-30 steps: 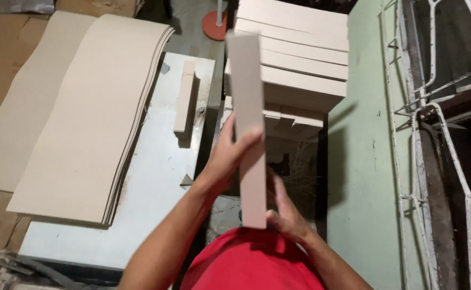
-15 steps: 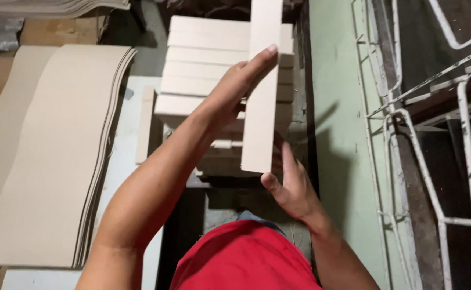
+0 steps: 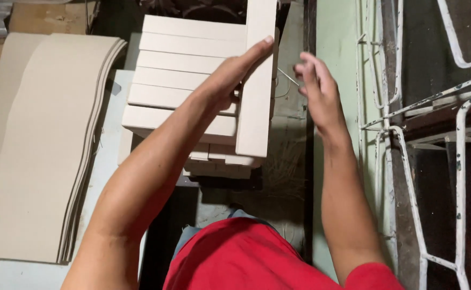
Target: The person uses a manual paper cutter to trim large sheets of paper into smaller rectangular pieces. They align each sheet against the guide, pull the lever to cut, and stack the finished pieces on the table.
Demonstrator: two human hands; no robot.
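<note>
over the stack of pale strip bundles (image 3: 184, 75) at the top of the view, your left hand (image 3: 230, 75) now presses a long pale bundle of strips (image 3: 258, 80) flat against the stack's right side, fingers stretched along its face and the thumb hidden behind, so you're holding it more by pressure than by a closed fist. a second ago you carried that bundle upright in front of your chest with both hands on it; half a second ago your right hand still cupped its lower end while the left steered the top. now your right hand (image 3: 316, 86) has let go entirely: it hangs in the air just right of the bundle, fingers loosely bent and holding nothing, close to the pale green wall (image 3: 335, 32). the bundle itself has gone from your chest up to the stack and lies lengthwise across the ends of the stacked bundles, its near end jutting a little past the stack's front edge. to my eye that means the carrying is done and the bundle is being seated, with only the left hand steadying it. the sheets of grey board (image 3: 36, 145) on the left and the white wire rack (image 3: 434, 118) on the right lie untouched, though your view has swung closer to the stack.
</note>
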